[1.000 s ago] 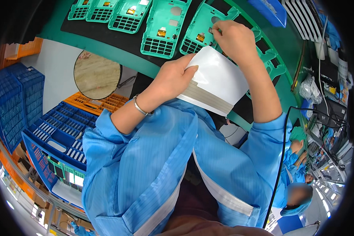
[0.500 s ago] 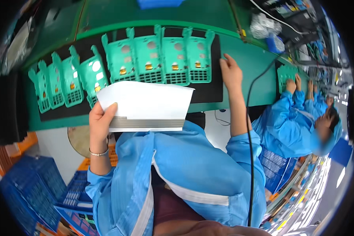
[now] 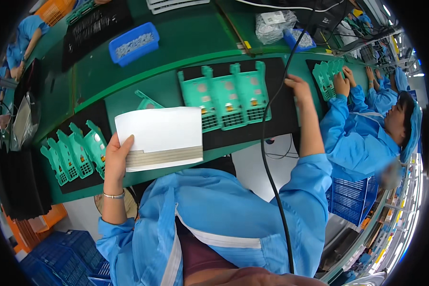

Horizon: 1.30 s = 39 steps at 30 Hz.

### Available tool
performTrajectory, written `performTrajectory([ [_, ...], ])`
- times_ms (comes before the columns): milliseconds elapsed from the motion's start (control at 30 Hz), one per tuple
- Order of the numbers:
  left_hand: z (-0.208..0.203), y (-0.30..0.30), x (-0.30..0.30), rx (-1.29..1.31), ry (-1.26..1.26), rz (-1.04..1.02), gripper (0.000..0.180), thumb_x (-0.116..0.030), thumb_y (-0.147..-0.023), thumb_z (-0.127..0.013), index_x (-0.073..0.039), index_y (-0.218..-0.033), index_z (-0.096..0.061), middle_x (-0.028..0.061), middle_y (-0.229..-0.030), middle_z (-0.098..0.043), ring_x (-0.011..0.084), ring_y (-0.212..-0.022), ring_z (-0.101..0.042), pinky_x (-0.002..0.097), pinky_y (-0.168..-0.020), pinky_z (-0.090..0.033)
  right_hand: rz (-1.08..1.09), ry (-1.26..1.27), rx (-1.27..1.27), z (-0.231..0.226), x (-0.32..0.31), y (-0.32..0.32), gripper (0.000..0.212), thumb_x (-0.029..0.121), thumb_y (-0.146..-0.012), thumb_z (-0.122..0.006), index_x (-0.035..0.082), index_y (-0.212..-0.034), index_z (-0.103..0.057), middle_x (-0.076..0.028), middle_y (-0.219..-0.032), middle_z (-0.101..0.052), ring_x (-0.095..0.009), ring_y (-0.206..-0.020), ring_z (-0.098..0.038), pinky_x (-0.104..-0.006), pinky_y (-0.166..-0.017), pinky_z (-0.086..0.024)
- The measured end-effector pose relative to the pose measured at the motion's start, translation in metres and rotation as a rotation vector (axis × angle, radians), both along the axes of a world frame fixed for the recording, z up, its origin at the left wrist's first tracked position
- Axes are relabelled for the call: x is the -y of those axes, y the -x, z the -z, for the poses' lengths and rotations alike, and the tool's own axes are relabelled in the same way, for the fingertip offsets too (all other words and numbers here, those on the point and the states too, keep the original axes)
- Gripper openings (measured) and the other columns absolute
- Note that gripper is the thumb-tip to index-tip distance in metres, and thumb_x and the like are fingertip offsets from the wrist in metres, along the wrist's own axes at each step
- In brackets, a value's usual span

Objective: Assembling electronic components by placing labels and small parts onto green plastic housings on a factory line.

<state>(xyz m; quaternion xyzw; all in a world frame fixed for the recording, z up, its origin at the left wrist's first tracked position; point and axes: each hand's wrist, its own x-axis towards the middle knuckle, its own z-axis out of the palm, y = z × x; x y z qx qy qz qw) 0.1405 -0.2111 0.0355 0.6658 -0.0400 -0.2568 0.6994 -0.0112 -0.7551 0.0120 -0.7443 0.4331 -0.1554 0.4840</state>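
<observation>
My left hand pinches a white sheet by its left edge, thumb on top. Tan-grey strips run along the sheet's near edge. Three green plastic housings with grilles stand side by side right of the sheet. Several more housings lie in a row to its left. Behind the sheet's far edge, one green housing sits at an angle, mostly hidden. My right hand is at the right end of the black mat, fingers apart, holding nothing.
A black cable hangs across the view. Beyond the green ledge stand a blue tray of small parts, a smaller blue tray and a clear plastic bag. A co-worker handles green housings at right. Blue crates stand below.
The view has shifted, bringing more of the far bench in. The sheet is held flatter, farther left over the housings. One housing from the right group now lies angled behind it.
</observation>
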Motion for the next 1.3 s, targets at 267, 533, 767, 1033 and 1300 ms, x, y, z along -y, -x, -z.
performTrajectory([
  [267, 0.017, -0.026, 0.016, 0.162, -0.409, 0.083, 0.05, -0.01, -0.087, -0.06, -0.005, -0.133, -0.041, 0.0003, -0.078, -0.061, 0.0059, -0.069, -0.051, 0.0197, -0.063, -0.04, -0.001, 0.827, -0.292, -0.039, 0.106, -0.045, 0.038, 0.032, -0.077, -0.059, 0.014, -0.11, -0.064, -0.015, -0.101, -0.065, -0.031, -0.096, -0.062, -0.0389, -0.083, -0.048],
  [533, -0.015, -0.058, -0.004, 0.359, -0.734, 0.023, 0.033, -0.008, -0.089, -0.053, -0.004, -0.122, -0.054, 0.0004, -0.08, -0.059, 0.0058, -0.073, -0.051, 0.0202, -0.067, -0.041, -0.12, 0.591, -0.022, -0.002, 0.298, -0.181, 0.031, 0.033, -0.078, -0.068, 0.005, -0.086, -0.058, -0.001, -0.065, -0.053, -0.012, -0.061, -0.052, -0.0263, -0.053, -0.04],
  [767, -0.036, -0.028, 0.061, 0.884, -0.897, 0.015, 0.029, -0.002, -0.083, -0.06, -0.004, -0.112, -0.059, 0.0109, -0.104, -0.062, 0.0224, -0.094, -0.061, 0.0318, -0.08, -0.048, -0.238, 0.568, 0.128, -0.006, 0.225, -0.205, 0.028, 0.033, -0.079, -0.066, 0.005, -0.086, -0.068, 0.002, -0.064, -0.053, -0.008, -0.059, -0.046, -0.0228, -0.056, -0.035],
  [1033, -0.002, -0.046, 0.162, 1.156, -0.643, 0.651, 0.022, -0.009, -0.08, -0.06, -0.003, -0.101, -0.061, 0.0124, -0.103, -0.061, 0.0294, -0.099, -0.056, 0.0398, -0.089, -0.041, -0.216, 0.218, 0.467, -0.072, 0.099, -0.157, 0.021, 0.016, -0.083, -0.063, 0.002, -0.098, -0.065, 0.004, -0.074, -0.058, -0.006, -0.064, -0.047, -0.0215, -0.059, -0.036],
  [1300, -0.006, -0.066, 0.153, 1.252, -0.754, 0.835, 0.022, 0.001, -0.072, -0.052, -0.003, -0.091, -0.062, 0.013, -0.09, -0.063, 0.0325, -0.081, -0.06, 0.0395, -0.07, -0.049, -0.224, -0.166, 0.831, -0.095, 0.06, -0.121, 0.02, 0.008, -0.083, -0.059, 0.001, -0.101, -0.063, -0.001, -0.086, -0.065, -0.011, -0.076, -0.059, -0.0241, -0.069, -0.045],
])
